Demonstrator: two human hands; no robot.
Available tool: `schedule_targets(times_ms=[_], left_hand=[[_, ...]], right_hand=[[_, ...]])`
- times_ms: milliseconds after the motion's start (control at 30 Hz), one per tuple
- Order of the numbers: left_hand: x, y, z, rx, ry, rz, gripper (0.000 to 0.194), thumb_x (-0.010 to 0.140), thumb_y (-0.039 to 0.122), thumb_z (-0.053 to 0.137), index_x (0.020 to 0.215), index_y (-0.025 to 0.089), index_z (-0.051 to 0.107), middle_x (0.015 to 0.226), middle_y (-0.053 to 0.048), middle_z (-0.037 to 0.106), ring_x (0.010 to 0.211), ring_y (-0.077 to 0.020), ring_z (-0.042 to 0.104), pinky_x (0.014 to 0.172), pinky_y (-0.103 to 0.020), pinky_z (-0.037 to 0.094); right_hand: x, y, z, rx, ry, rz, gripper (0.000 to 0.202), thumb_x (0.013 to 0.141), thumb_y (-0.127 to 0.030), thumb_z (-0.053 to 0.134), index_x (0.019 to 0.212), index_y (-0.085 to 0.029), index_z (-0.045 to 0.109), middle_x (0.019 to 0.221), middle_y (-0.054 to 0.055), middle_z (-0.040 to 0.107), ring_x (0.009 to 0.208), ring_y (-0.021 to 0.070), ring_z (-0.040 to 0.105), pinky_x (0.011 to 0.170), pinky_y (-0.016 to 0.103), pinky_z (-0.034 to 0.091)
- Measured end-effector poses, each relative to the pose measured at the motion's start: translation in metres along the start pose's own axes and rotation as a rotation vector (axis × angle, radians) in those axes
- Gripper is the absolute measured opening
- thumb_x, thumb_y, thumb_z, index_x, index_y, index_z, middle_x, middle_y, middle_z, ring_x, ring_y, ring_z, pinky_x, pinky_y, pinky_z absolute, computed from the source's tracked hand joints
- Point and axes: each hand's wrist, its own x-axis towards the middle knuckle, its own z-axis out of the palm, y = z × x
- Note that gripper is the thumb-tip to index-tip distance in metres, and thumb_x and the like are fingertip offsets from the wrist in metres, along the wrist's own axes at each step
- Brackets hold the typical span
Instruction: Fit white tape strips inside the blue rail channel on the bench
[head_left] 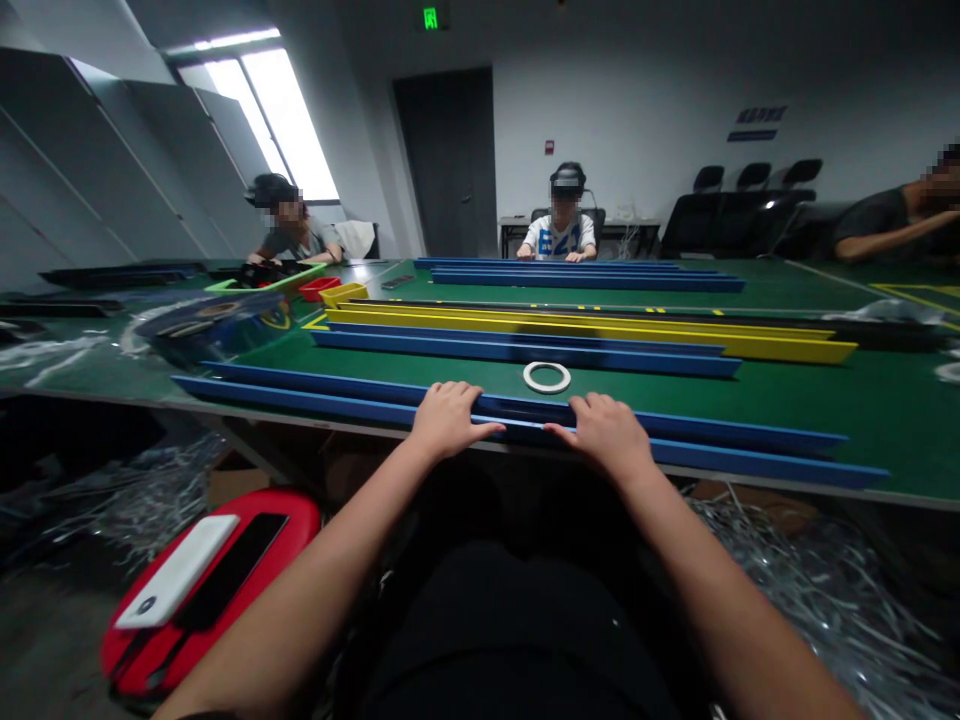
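A long blue channel strip (300,401) with two raised walls lies along the near edge of the table. My left hand (448,418) grips it left of its middle, fingers bent over the walls and thumb stretched inward along the near side. Mirroring that, my right hand (609,434) is closed over the strip a short way to the right, its thumb pointing left. The fingertips of both hands are partly hidden behind the strip's walls. Just beyond the gap between my hands, a white ring that looks like a tape roll (547,388) lies flat on the green table (465,385).
Farther back lie another blue strip (525,354), a yellow strip (750,340) and more blue strips (585,280). Clear plastic film (217,330) is at the left. Several people sit around the table. A red stool (292,520) carrying a white device (180,570) stands at lower left.
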Motion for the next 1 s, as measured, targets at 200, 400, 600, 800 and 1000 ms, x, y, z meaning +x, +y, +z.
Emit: schedule_targets(times_ms=[200,400,600,800,1000], left_hand=[[0.019,0.083,0.015,-0.051,0.034,0.019,0.077,0.074,0.086,0.042,0.109,0.021,0.063,0.102,-0.014,0.066,0.103,-0.0318,0.058,0.094,-0.047,0.037],[0.023,0.106,0.015,-0.056,0.017,0.113,0.075,0.081,0.079,0.042,0.120,0.017,0.059,0.112,-0.016,0.065,0.108,-0.0314,0.057,0.095,-0.045,0.038],[0.012,0.032,-0.004,-0.013,-0.065,0.128,0.077,0.083,0.076,0.044,0.139,0.024,0.048,0.122,-0.011,0.062,0.111,-0.0276,0.057,0.096,-0.039,0.041],[-0.014,-0.074,-0.023,0.069,-0.169,0.103,0.073,0.081,0.074,0.049,0.134,0.023,0.055,0.120,-0.010,0.063,0.109,-0.0268,0.058,0.096,-0.037,0.041],[-0.025,-0.098,-0.023,0.084,-0.134,0.054,0.073,0.082,0.074,0.048,0.128,0.018,0.058,0.116,-0.012,0.064,0.109,-0.0272,0.058,0.096,-0.038,0.041]], right_hand=[[-0.035,0.080,0.001,-0.089,-0.006,0.001,0.069,0.090,-0.071,0.030,0.122,-0.016,0.058,0.106,0.016,0.063,0.102,0.0286,0.055,0.086,0.038,0.038],[-0.047,0.108,-0.004,-0.084,-0.058,0.025,0.070,0.091,-0.070,0.027,0.123,-0.016,0.058,0.106,0.015,0.064,0.102,0.0277,0.057,0.088,0.038,0.040],[-0.028,0.046,-0.014,-0.012,-0.022,0.000,0.070,0.089,-0.073,0.030,0.120,-0.018,0.059,0.115,0.016,0.062,0.108,0.0293,0.055,0.093,0.042,0.037],[0.018,-0.079,-0.011,0.122,0.029,-0.145,0.073,0.087,-0.074,0.033,0.123,-0.015,0.056,0.113,0.017,0.061,0.107,0.0294,0.053,0.093,0.043,0.037],[0.048,-0.141,0.001,0.174,0.062,-0.109,0.075,0.088,-0.075,0.028,0.126,-0.015,0.053,0.115,0.017,0.060,0.107,0.0299,0.053,0.092,0.047,0.037]])
